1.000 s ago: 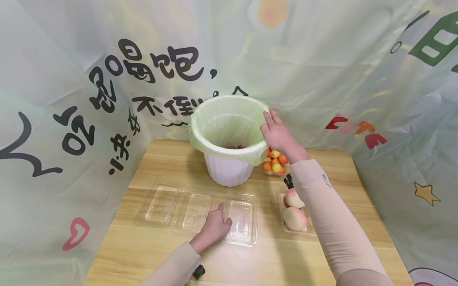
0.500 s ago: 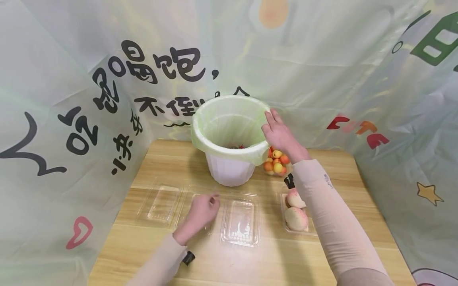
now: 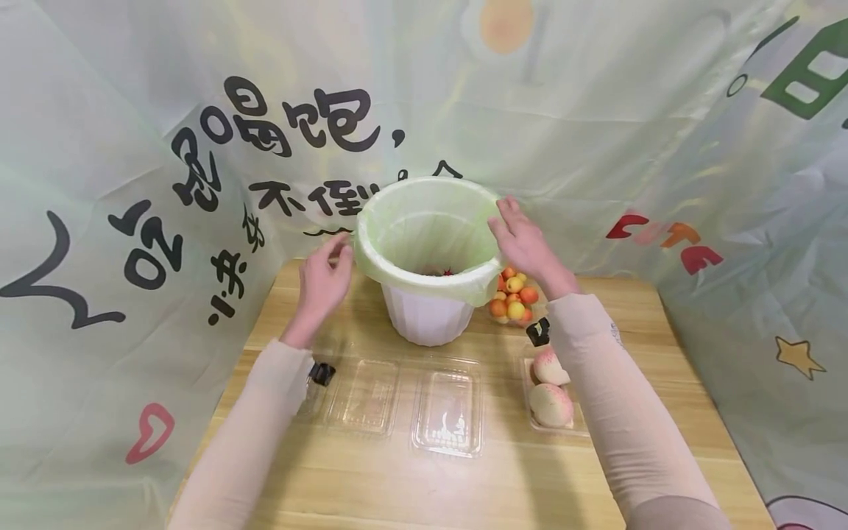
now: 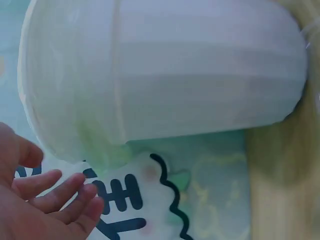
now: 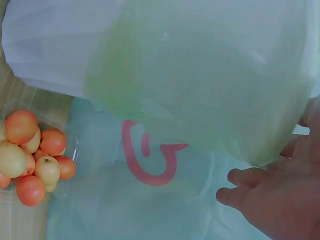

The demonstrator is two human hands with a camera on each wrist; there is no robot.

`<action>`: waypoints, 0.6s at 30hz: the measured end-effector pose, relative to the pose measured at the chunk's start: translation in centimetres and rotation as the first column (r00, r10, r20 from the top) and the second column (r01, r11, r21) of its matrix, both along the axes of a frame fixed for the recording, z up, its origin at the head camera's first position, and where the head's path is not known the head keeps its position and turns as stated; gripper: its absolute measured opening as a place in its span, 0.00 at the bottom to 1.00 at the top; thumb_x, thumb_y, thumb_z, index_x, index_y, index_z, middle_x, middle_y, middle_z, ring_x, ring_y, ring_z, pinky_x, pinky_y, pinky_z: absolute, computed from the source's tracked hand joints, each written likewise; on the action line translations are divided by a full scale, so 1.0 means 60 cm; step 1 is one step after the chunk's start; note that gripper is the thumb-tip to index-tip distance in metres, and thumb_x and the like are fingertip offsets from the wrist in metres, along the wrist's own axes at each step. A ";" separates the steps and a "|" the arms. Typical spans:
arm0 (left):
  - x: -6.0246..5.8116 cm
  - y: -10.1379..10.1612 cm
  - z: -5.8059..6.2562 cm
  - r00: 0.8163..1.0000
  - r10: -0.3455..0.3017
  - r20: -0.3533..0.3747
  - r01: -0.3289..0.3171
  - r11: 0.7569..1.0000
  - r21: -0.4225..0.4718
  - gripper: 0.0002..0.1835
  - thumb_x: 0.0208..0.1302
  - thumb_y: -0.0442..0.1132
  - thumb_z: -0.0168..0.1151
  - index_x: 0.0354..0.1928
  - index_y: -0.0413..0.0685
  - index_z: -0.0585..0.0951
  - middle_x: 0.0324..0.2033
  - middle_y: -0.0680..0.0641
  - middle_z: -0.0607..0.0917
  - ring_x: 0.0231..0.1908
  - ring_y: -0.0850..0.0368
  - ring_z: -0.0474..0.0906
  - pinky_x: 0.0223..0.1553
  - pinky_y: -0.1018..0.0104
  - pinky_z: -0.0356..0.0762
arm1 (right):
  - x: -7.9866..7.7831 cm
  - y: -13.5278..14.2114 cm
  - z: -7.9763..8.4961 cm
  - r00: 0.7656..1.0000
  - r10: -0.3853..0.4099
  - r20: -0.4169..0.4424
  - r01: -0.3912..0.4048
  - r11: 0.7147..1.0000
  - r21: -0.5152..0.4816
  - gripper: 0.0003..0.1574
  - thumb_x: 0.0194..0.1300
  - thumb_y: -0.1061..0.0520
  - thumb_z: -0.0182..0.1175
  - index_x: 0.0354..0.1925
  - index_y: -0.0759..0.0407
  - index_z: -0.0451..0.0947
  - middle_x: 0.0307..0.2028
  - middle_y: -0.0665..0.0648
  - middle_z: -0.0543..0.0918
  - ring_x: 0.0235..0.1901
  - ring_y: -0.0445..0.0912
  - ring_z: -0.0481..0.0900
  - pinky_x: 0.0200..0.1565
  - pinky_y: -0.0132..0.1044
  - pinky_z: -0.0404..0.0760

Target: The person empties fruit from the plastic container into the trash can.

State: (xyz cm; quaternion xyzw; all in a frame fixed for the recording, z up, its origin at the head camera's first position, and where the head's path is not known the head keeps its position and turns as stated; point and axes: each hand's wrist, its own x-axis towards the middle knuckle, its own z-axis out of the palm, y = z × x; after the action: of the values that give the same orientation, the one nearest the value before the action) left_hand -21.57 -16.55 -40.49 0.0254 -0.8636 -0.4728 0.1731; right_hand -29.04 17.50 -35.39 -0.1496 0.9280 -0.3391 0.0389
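- The white bin [image 3: 429, 316], in its green liner [image 3: 482, 293], stood upright toward twelve o'clock on the desk [image 3: 424, 486].
- The right hand [image 3: 528, 243] touched the bin's lined rim at three o'clock, fingers extended.
- At nine, the left hand [image 3: 324, 276] hung loose, holding nothing, just beside the liner.
- Small orange and yellow fruits [image 3: 514, 297] sat at four, clear trays [image 3: 447, 401] at six and seven.

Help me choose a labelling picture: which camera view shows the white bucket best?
The head view: it shows the white bucket from rim to base, and inside. The left wrist view has one outer side, cut off by the frame; so does the right wrist view, where the pale green liner covers much of it.
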 end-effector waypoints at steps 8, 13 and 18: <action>-0.064 0.020 0.043 0.998 -0.063 0.011 0.064 0.996 -0.065 0.30 0.82 0.50 0.47 0.79 0.47 0.69 0.73 0.39 0.74 0.69 0.39 0.74 0.76 0.42 0.63 | 0.007 0.051 -0.021 0.995 -0.102 -0.018 0.099 0.990 -0.101 0.46 0.84 0.35 0.32 0.84 0.63 0.44 0.85 0.64 0.40 0.85 0.59 0.37 0.84 0.57 0.39; -0.091 0.031 0.056 0.993 -0.109 0.037 0.113 0.982 -0.150 0.32 0.82 0.52 0.44 0.81 0.45 0.64 0.79 0.38 0.66 0.80 0.39 0.58 0.82 0.43 0.51 | 0.014 0.101 -0.069 0.989 -0.144 0.012 0.145 0.984 -0.100 0.47 0.84 0.36 0.34 0.84 0.64 0.43 0.84 0.68 0.43 0.85 0.62 0.40 0.83 0.58 0.42; -0.106 0.038 0.061 0.986 -0.141 0.094 0.159 0.960 -0.230 0.35 0.83 0.52 0.41 0.82 0.39 0.59 0.81 0.36 0.60 0.82 0.38 0.52 0.83 0.44 0.47 | 0.019 0.146 -0.125 0.981 -0.193 0.019 0.193 0.981 -0.032 0.45 0.84 0.41 0.35 0.82 0.70 0.47 0.82 0.74 0.51 0.82 0.68 0.49 0.81 0.61 0.51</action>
State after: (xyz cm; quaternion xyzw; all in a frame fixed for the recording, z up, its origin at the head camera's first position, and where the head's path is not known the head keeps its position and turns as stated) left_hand -27.90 -14.30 -36.82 -0.0430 -0.9191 -0.3771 0.1054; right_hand -27.89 26.28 -42.91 -0.0567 0.9319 -0.3581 0.0108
